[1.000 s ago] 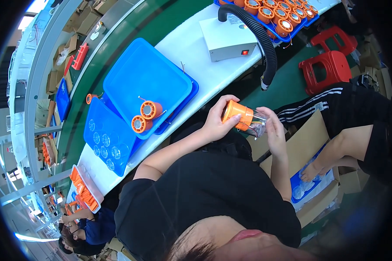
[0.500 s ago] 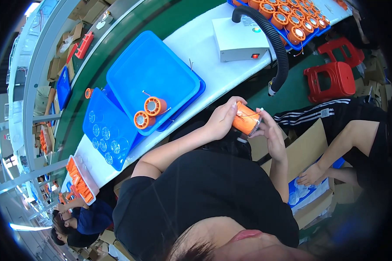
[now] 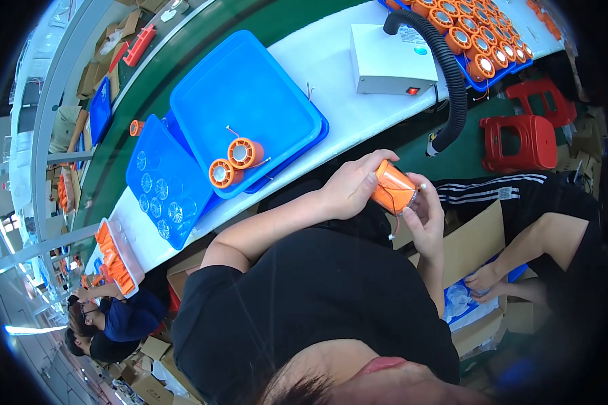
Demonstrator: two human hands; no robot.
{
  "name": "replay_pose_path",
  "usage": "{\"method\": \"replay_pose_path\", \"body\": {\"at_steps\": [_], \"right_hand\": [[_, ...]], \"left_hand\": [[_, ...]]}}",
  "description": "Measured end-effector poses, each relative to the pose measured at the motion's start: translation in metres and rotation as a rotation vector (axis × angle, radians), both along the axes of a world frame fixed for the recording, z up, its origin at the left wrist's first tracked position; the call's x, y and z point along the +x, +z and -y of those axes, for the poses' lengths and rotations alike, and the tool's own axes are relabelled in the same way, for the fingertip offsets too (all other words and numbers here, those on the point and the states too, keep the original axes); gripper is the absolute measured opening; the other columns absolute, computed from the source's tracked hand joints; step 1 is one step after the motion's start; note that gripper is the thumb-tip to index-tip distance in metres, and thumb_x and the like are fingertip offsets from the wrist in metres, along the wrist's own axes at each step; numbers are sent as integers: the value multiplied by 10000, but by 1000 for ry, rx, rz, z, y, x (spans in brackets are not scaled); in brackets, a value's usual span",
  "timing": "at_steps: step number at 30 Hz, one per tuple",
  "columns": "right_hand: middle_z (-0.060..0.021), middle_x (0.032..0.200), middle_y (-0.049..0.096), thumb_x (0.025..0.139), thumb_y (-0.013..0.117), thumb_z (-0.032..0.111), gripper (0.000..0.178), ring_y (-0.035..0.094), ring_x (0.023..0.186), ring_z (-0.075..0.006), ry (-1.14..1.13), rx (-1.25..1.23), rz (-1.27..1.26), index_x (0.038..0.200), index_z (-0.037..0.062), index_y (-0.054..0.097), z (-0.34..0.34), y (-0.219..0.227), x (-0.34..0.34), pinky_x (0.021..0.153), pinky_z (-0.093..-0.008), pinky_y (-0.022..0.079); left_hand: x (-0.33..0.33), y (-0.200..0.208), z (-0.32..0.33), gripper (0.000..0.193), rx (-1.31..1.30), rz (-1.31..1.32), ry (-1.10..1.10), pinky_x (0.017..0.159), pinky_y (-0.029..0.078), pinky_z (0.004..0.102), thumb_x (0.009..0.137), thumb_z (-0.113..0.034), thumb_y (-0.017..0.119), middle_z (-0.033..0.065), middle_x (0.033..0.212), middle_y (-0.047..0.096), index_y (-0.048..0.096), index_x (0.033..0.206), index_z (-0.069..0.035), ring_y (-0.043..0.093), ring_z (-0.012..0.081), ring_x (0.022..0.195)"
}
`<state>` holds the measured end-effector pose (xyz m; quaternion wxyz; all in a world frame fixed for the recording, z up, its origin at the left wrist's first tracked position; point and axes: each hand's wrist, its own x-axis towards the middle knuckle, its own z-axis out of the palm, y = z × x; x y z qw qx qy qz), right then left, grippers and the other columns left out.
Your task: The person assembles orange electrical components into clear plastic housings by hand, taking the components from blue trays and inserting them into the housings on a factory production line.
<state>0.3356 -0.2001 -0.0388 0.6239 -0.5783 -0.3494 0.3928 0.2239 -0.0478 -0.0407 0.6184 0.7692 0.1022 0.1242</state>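
Note:
An orange cylindrical part (image 3: 393,187) with thin wires is held between my two hands, in front of my chest. My left hand (image 3: 351,185) closes around its upper left end, thumb along the side. The fingers of my right hand (image 3: 426,220) grip the opposite end, where a small white connector and a dangling wire show. Beyond my left forearm, two similar orange parts with silver round centres (image 3: 246,153) lie at the corner of a blue tray (image 3: 250,81).
Left of it, a blue tray (image 3: 157,145) holds several clear plastic cups. A white box (image 3: 392,64) with a black flexible hose (image 3: 457,81) stands on the bench, near a tray of orange parts (image 3: 483,40). Red stools (image 3: 519,143) and a co-worker's hands (image 3: 483,278) over a carton are at right.
The orange part has turned in my hands and its wire now hangs below. My right fingers have drawn in around its end. The whole view has shifted slightly.

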Motion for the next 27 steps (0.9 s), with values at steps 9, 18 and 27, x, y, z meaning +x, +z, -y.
{"method": "replay_pose_path", "body": {"at_steps": [9,18,27], "right_hand": [[-130,1106,441,729,557,101,482,504,975,-195,11,2,90,1169,-9,395,-7,7,5,789,-284,421],[-150,1030,479,648,647,227,537,508,893,-228,143,38,415,1088,-23,468,-24,12,27,736,-293,415],[-157,1010,489,587,692,324,634,491,919,-261,156,60,390,1076,-19,479,-37,17,29,764,-327,404]], "left_hand": [[3,-7,-6,632,133,118,17,708,416,396,844,-522,150,223,962,482,356,1128,4,511,382,817],[7,5,-16,884,113,52,-28,716,427,349,733,-696,28,184,900,528,368,1154,3,551,325,790],[11,12,-30,913,158,53,-93,735,433,361,721,-709,25,203,935,530,283,1234,1,554,356,816]]}}
